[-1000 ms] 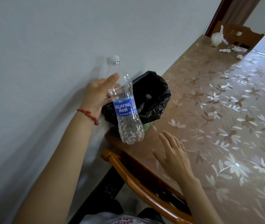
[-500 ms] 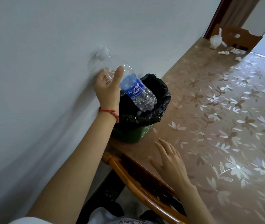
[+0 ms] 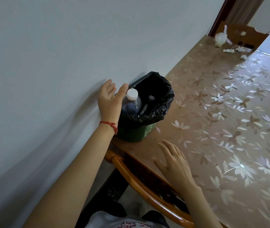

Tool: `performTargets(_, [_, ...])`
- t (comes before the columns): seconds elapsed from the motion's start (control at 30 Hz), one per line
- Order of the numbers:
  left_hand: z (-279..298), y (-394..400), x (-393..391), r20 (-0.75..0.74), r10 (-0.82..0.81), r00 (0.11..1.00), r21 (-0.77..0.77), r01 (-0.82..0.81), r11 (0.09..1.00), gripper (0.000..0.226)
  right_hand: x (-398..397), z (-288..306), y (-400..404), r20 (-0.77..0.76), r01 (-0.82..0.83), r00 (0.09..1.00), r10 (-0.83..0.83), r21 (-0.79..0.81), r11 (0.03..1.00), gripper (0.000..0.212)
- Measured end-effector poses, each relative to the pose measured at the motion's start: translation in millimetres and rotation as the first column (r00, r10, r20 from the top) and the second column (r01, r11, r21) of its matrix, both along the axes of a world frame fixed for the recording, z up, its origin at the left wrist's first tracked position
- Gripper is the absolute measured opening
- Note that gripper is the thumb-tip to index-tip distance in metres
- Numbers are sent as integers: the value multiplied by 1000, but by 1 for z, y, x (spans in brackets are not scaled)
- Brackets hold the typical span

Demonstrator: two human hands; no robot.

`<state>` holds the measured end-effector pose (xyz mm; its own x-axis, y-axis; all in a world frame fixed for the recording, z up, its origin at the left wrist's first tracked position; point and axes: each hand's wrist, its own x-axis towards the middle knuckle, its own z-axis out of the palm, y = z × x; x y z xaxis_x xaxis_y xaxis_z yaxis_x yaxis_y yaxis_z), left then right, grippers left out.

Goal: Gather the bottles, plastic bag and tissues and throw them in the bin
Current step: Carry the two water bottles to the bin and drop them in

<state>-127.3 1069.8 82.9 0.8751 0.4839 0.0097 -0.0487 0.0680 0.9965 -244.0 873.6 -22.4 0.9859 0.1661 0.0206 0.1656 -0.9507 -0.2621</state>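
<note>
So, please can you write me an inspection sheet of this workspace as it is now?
Surface: table under a floral cover.
Job's things: clear bottle upright in the bin, white cap up; dark bottle beside it; plastic bag and tissues at the table's far end.
Clutter: nothing seen.
Grippers: left hand open beside the clear bottle, contact unclear; right hand flat on the table.
Cables: nothing seen.
Surroundings: wall on the left; wooden chair near; another chair far.
</note>
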Motion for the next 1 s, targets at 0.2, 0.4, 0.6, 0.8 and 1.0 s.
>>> performTargets(0.2, [-19,3,-48,91,-207,974,383,157,910,38,-3,2,-5,-5,26,1000,-26,15,1000,66])
performTargets(0.4, [-57,-2,-84,3,-340,940,715,236,658,53,-11,5,-10,-31,41,999,-40,38,998,58])
performTargets(0.6, [-78,-9,-99,-186,-416,890,846,361,393,61,-23,7,-14,-55,64,997,-63,22,998,59])
performTargets(0.8, [-96,-16,-103,-345,-472,811,894,438,99,63,-43,5,-19,-59,157,986,-158,-17,987,59])
performTargets(1.0, [-106,-38,-103,-404,-553,728,905,405,-128,62,-74,4,-36,9,357,934,-357,-59,932,59])
